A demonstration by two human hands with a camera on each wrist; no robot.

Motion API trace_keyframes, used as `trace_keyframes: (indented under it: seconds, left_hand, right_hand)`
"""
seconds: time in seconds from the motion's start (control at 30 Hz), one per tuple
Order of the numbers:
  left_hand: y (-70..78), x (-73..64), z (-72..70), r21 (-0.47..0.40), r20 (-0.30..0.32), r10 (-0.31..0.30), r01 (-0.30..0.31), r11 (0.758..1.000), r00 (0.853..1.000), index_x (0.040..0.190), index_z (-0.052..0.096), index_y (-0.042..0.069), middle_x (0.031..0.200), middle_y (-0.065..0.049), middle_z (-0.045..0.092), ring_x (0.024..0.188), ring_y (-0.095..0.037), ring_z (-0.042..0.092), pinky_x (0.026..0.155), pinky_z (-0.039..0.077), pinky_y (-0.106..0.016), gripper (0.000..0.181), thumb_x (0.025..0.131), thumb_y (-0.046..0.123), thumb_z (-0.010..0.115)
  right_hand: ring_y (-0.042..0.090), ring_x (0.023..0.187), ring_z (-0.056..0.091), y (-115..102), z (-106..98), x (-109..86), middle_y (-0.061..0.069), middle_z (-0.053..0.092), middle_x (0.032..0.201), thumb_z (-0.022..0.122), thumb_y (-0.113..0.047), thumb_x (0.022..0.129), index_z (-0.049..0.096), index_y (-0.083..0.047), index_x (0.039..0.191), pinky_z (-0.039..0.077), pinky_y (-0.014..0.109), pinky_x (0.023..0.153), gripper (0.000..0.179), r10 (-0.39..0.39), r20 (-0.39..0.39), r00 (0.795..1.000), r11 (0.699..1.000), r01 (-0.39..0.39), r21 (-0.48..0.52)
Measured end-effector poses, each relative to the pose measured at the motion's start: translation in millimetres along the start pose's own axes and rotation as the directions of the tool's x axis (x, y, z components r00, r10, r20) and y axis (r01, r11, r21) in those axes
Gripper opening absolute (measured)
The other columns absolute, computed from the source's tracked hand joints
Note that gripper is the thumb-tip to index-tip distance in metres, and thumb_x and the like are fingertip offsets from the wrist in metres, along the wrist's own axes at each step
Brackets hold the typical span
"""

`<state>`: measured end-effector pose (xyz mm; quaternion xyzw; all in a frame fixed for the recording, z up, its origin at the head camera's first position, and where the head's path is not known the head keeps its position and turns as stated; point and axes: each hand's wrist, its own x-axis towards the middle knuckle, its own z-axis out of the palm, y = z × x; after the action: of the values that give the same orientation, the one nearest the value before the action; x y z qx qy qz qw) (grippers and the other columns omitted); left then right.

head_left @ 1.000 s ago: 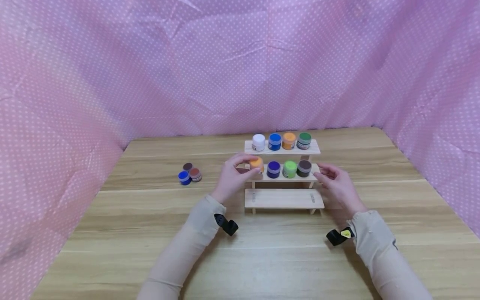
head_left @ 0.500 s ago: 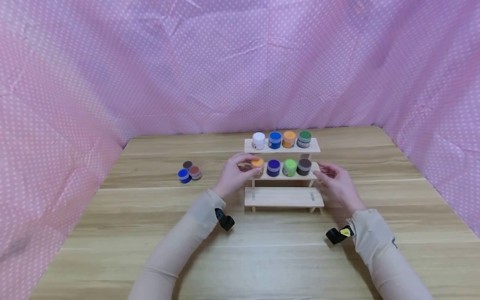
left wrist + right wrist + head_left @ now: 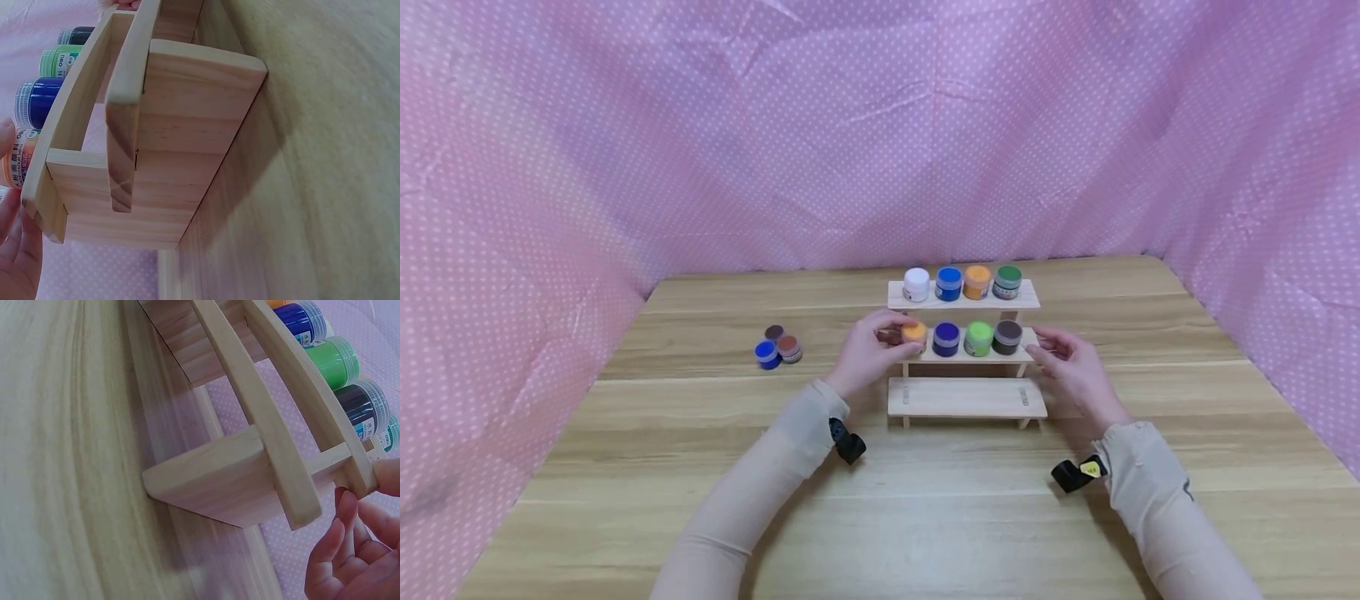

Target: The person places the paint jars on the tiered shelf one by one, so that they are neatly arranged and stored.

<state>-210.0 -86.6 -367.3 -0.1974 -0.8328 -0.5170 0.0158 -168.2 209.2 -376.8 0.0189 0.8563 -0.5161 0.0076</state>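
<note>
On the middle step of a three-tier wooden rack [image 3: 967,397], my left hand [image 3: 867,350] holds an orange paint jar [image 3: 913,334] between thumb and fingers. The jar stands at the left end of that step. To its right stand a dark blue jar [image 3: 946,339], a light green jar [image 3: 978,339] and a dark brown jar [image 3: 1007,337]. My right hand [image 3: 1078,371] pinches the right end of the same step; the right wrist view shows the thumb [image 3: 389,477] above the board and a finger beneath. No jar stands on the lowest step.
White [image 3: 916,284], blue [image 3: 948,284], orange [image 3: 977,282] and dark green [image 3: 1007,283] jars line the top step. Left of the rack, a blue jar [image 3: 767,355], a reddish-brown jar [image 3: 789,349] and a dark brown jar [image 3: 774,333] cluster on the wooden table [image 3: 625,467]. Pink dotted cloth [image 3: 850,167] hangs behind.
The orange jar in my left hand has come down slightly and shifted a touch, now level with its neighbours on the middle step. My right hand stays at the rack's right end.
</note>
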Motion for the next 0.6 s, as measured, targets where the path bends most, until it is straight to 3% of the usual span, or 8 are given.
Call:
trace_keyframes:
  seconds: [0.43, 0.6]
  left_hand:
    - [-3.4, -1.8, 1.2, -0.038, 0.023, -0.062, 0.063, 0.997, 0.998, 0.106, 0.065, 0.014, 0.102, -0.003, 0.062, 0.086, -0.015, 0.060, 0.076, 0.053, -0.024, 0.028, 0.079, 0.016, 0.074]
    - [-1.5, -0.7, 0.8, -0.028, 0.020, -0.040, 0.040, 0.999, 0.999, 0.106, 0.065, 0.012, 0.104, -0.003, 0.062, 0.088, -0.015, 0.060, 0.079, 0.053, -0.025, 0.028, 0.079, 0.014, 0.073]
  right_hand:
    - [-0.003, 0.084, 0.050, -1.3, 1.2, -3.1, 0.015, 0.053, 0.116, 0.055, -0.033, 0.093, 0.040, -0.003, 0.138, 0.051, 0.015, 0.072, 0.056, 0.015, 0.003, 1.000, 0.999, -0.015, -0.039]
    - [-0.003, 0.081, 0.051, -2.2, 1.2, -2.1, 0.010, 0.053, 0.111, 0.055, -0.032, 0.093, 0.040, -0.002, 0.138, 0.052, 0.017, 0.071, 0.056, 0.001, -0.004, 1.000, 1.000, -0.001, -0.021]
